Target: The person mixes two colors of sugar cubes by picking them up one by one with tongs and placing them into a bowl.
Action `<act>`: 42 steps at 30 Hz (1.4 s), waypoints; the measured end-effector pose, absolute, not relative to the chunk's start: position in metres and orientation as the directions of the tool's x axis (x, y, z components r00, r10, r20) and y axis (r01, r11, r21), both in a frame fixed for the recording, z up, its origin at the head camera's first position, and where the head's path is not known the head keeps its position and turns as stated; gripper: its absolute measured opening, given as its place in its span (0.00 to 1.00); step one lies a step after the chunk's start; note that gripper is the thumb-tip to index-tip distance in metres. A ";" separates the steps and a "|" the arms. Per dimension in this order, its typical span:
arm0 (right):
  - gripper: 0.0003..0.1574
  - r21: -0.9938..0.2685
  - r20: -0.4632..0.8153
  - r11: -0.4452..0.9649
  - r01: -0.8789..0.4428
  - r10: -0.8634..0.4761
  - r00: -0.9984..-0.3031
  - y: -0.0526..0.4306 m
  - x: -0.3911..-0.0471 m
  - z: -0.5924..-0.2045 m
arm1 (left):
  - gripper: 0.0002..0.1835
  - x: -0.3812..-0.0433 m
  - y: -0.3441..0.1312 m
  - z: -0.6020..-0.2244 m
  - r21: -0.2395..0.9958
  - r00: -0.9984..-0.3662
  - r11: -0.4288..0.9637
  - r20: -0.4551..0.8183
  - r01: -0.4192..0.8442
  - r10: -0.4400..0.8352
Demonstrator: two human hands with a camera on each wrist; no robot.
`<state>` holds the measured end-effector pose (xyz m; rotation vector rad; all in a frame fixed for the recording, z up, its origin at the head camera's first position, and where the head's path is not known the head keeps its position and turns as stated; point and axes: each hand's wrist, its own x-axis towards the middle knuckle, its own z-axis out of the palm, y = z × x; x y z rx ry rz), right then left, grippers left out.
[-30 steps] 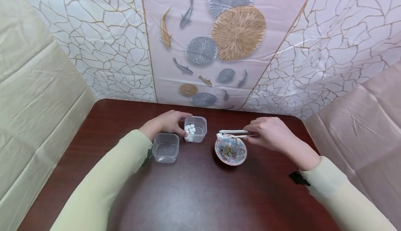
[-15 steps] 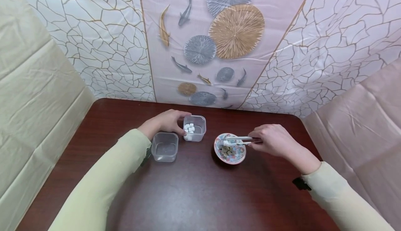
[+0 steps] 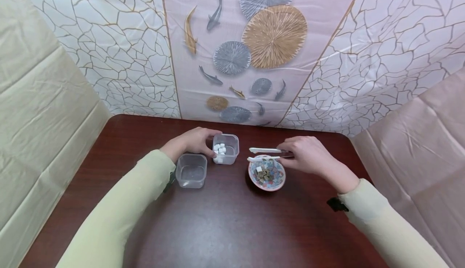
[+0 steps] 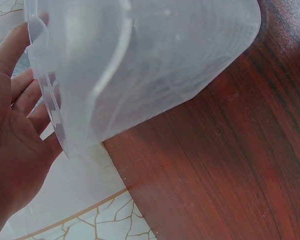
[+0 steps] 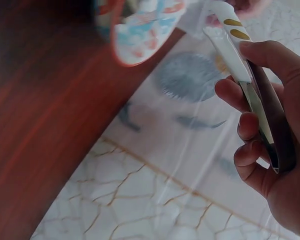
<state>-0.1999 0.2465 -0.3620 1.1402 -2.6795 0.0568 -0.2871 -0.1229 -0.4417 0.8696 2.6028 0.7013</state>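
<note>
Near patterned bowl (image 3: 277,176), right hand (image 3: 308,153) gripping white-tipped tongs (image 3: 266,150), left hand (image 3: 191,141) holding clear, probably plastic tub (image 3: 232,149)

The bench (image 3: 218,219) looks like glossy grained wood; the tubs (image 3: 191,172) are clear plastic, the bowl (image 3: 279,176) smooth, the tongs (image 5: 271,115) part metal, the backdrop (image 3: 232,58) creased cloth.

Fish-print backdrop (image 3: 232,54) — pinkish, reddish tabletop (image 3: 218,223), cream drape (image 3: 40,110)

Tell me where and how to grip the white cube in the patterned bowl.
Pinch the white cube by two opposite side faces with the tongs, probably straight down from above: the patterned bowl is open-topped, the cube's top uncovered, brown pieces beside it.
</note>
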 end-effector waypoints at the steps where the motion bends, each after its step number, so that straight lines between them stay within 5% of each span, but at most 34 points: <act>1: 0.10 0.053 0.227 0.690 -0.722 -0.712 -0.664 0.241 -0.203 -0.361 | 0.48 -0.287 -0.123 -0.442 0.539 -0.769 0.696 -0.132 0.474 0.625; 21: 0.11 0.067 0.070 0.637 -0.768 -0.771 -0.633 0.151 -0.262 -0.375 | 0.47 -0.285 -0.123 -0.442 0.521 -0.764 0.691 -0.108 0.501 0.636; 42: 0.15 0.180 -0.058 0.614 -0.769 -0.774 -0.631 0.121 -0.284 -0.389 | 0.47 -0.289 -0.124 -0.443 0.542 -0.760 0.688 -0.130 0.483 0.636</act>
